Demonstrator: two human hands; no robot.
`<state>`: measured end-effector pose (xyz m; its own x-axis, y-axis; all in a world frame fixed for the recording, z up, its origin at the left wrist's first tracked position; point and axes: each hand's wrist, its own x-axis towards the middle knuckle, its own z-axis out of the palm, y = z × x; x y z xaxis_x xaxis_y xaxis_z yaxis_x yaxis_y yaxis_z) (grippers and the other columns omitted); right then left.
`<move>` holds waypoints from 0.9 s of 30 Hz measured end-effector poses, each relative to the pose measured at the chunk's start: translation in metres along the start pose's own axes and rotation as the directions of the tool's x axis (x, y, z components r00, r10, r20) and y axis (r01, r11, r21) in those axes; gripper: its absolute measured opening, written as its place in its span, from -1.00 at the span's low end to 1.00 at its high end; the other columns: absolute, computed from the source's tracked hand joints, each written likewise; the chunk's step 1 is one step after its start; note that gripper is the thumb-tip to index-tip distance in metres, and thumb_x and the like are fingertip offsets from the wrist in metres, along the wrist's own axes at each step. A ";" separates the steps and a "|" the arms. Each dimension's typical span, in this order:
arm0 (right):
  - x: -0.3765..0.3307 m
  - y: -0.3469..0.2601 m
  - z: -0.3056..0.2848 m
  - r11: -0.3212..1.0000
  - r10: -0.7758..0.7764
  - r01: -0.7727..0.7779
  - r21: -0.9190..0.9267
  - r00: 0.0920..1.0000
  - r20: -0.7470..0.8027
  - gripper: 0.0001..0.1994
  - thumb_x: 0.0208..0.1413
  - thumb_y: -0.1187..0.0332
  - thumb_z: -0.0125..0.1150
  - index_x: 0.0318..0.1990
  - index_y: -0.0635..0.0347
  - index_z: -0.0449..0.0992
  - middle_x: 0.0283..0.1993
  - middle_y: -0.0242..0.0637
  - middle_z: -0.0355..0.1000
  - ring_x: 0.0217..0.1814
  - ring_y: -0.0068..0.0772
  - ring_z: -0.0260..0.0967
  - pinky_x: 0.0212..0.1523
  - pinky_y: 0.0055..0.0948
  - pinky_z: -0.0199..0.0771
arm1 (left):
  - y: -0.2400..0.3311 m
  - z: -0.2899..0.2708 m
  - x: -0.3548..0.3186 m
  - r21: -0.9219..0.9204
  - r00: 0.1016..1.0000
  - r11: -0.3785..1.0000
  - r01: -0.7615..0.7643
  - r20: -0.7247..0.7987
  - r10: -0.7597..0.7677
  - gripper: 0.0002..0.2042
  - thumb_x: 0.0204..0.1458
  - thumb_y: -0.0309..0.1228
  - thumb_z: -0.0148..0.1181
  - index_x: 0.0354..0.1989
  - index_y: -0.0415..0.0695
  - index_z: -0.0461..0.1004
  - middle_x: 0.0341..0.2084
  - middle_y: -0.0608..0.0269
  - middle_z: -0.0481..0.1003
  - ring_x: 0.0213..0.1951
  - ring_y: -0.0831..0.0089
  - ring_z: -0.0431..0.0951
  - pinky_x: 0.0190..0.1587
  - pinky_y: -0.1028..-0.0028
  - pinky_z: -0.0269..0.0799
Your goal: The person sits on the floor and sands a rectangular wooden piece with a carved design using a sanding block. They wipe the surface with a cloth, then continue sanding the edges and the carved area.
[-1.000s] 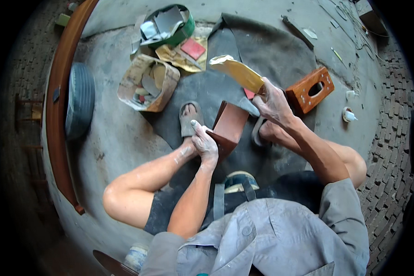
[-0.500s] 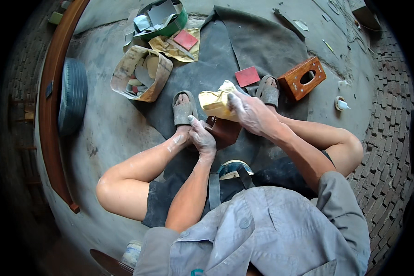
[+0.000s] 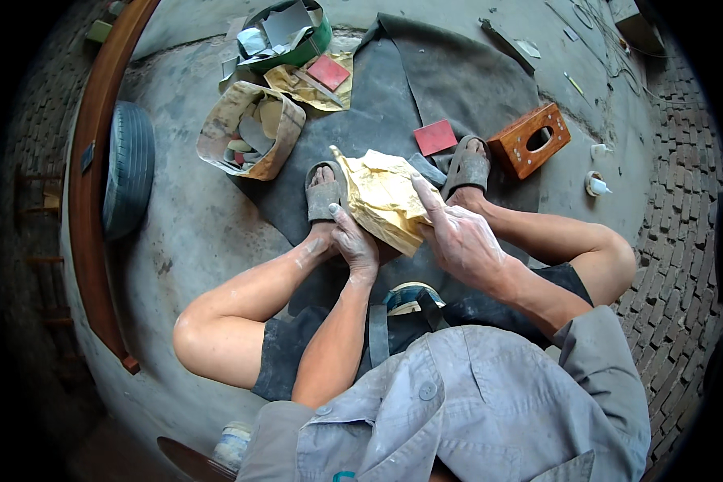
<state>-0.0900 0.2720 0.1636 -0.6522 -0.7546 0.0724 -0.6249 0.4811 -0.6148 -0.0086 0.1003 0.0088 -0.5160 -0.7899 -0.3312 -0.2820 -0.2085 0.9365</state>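
Note:
My right hand (image 3: 467, 241), whitened with dust, grips the lower right edge of a creased yellow sheet (image 3: 386, 189), its index finger stretched along it. I cannot tell whether the sheet is cloth or paper. My left hand (image 3: 353, 245) is closed at the sheet's lower left, thumb up, around a brown wooden piece (image 3: 388, 255). The sheet covers nearly all of that piece. Both hands are between my sandalled feet. Beyond the sheet lie a flat red pad (image 3: 435, 137) and a bluish cloth (image 3: 427, 169).
A wooden tissue box (image 3: 530, 140) stands beside my right foot, near a small white bottle (image 3: 597, 185). At the far left are a cut-open container (image 3: 213, 140) of abrasive pieces, a green tub (image 3: 317, 44) and another yellow sheet with a red pad (image 3: 328, 72). A tyre (image 3: 128, 169) stands by a long wooden beam (image 3: 96, 201).
The yellow sheet has spread from a bunched fold and come down over the brown wooden piece. My right hand has moved nearer to me and slightly right; my left hand stays nearly put.

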 end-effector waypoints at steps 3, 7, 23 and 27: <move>-0.006 -0.007 -0.006 0.997 -0.075 0.076 0.001 0.980 0.185 -0.54 0.28 0.28 0.18 0.26 0.29 0.38 -0.39 0.00 0.54 -0.32 0.07 0.57 -0.26 -0.03 0.52 | 0.019 0.000 -0.008 -0.448 0.941 0.842 0.300 0.284 -0.184 -0.34 0.46 0.02 -0.21 -0.13 -0.46 0.59 -0.34 -0.10 0.67 -0.31 0.22 0.69 -0.23 0.25 0.60; 0.016 -0.004 0.000 0.999 -0.045 0.046 -0.027 0.998 0.031 -0.61 0.26 0.10 0.22 -0.45 0.26 0.61 -0.36 -0.04 0.47 -0.24 0.02 0.48 -0.18 -0.11 0.49 | 0.012 -0.004 -0.009 -0.183 0.941 0.982 0.053 0.338 0.012 -0.51 0.43 -0.08 -0.12 -0.09 -0.36 0.52 -0.48 -0.08 0.59 -0.45 0.06 0.62 -0.39 0.20 0.51; 0.083 0.020 0.118 0.965 0.090 -0.101 -0.243 0.994 -0.056 -0.42 0.45 0.15 -0.12 0.43 0.42 0.20 0.55 0.48 -0.14 0.60 0.48 -0.14 0.54 0.24 -0.15 | -0.073 -0.003 -0.005 0.261 0.826 0.786 -0.560 0.248 0.506 -0.56 0.36 -0.09 -0.03 0.14 -0.24 0.41 -0.40 -0.12 0.65 -0.33 -0.24 0.66 -0.29 -0.01 0.54; 0.091 0.020 0.103 0.994 0.098 -0.099 0.055 0.995 0.022 -0.40 0.48 0.14 -0.21 0.49 0.39 0.11 0.61 0.32 -0.20 0.66 0.39 -0.30 0.59 0.22 -0.33 | -0.098 0.001 0.001 0.215 0.945 0.921 -0.324 0.120 0.305 -0.46 0.41 -0.03 -0.20 -0.30 -0.21 0.61 -0.48 -0.05 0.64 -0.37 -0.12 0.64 -0.28 0.03 0.49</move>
<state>-0.1180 0.1666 0.0767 -0.7005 -0.7136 -0.0053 -0.5331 0.5282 -0.6609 0.0174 0.1206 -0.0838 -0.6703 -0.7409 -0.0416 -0.2665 0.1880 0.9453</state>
